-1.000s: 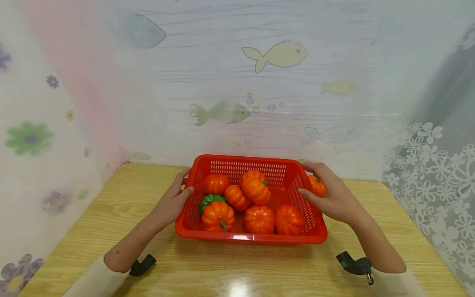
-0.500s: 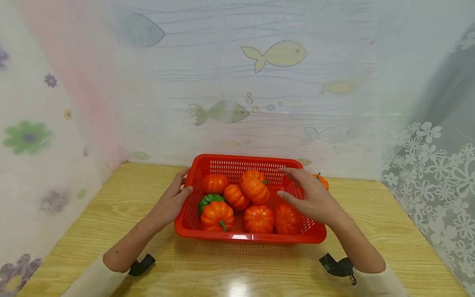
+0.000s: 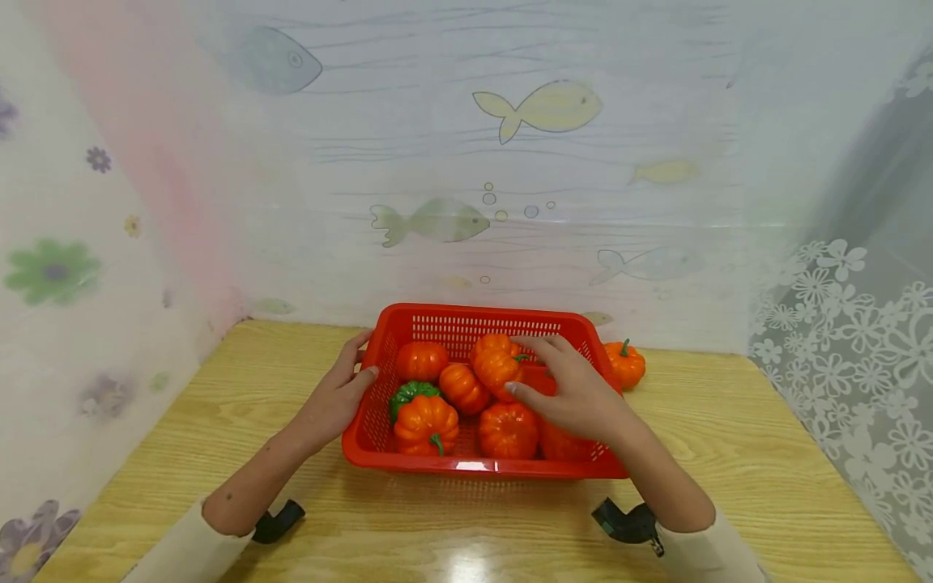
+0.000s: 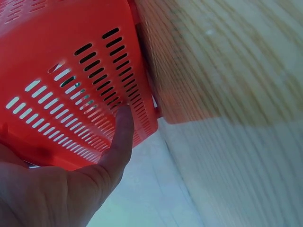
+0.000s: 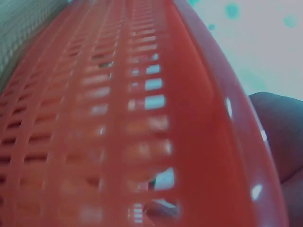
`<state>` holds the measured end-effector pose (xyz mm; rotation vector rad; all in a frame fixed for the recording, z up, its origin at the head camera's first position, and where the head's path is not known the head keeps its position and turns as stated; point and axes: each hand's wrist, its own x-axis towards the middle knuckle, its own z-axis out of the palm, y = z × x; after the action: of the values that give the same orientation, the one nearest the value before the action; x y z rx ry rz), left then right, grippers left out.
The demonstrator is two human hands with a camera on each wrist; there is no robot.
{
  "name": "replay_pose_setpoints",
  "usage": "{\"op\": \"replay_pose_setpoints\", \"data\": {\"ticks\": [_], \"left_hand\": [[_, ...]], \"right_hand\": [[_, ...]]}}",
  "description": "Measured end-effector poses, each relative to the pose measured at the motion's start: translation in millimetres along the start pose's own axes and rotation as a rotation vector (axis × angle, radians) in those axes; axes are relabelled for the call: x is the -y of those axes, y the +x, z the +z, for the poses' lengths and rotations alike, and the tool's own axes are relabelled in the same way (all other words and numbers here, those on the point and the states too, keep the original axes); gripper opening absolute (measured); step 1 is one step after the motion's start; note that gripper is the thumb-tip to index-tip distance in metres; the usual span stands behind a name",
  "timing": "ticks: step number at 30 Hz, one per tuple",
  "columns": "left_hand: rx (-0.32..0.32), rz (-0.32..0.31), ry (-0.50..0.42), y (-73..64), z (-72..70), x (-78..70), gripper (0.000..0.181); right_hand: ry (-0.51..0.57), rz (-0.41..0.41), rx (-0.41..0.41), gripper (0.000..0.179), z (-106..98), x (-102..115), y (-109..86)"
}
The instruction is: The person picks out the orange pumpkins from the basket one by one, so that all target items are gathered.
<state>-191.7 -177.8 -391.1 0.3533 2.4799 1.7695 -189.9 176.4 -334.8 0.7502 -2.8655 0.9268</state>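
Note:
A red plastic basket with slotted walls stands on the table, holding several small orange pumpkins and one green pumpkin. My left hand grips the basket's left side, thumb at the rim; in the left wrist view a finger lies along the slotted outer wall. My right hand reaches over the right wall, thumb and fingers spread beside an orange pumpkin lying on top of another. The front right pumpkin is partly hidden beneath this hand. In the right wrist view, the basket wall hides most of the hand.
One more orange pumpkin with a green stem sits on the wooden table, right of the basket. Close behind the table rises a wall with fish drawings. Black wrist mounts hang below both forearms.
My right hand has left the basket's right rim and moved left over the basket to the stacked pumpkins. That uncovers the pumpkin outside. My left hand has stayed put.

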Motion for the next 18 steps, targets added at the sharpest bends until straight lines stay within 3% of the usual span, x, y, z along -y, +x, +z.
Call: {"op": "replay_pose_setpoints", "data": {"ticks": [10,18], "left_hand": [[0.002,-0.005,-0.014,-0.2,0.1,1.2,0.063],[0.000,-0.008,-0.010,-0.3,0.0,0.2,0.063]], "right_hand": [[-0.037,0.131,0.060,0.068,15.7,14.8,8.9],[-0.031,0.120,0.064,0.065,21.8,14.3,10.5]]}}
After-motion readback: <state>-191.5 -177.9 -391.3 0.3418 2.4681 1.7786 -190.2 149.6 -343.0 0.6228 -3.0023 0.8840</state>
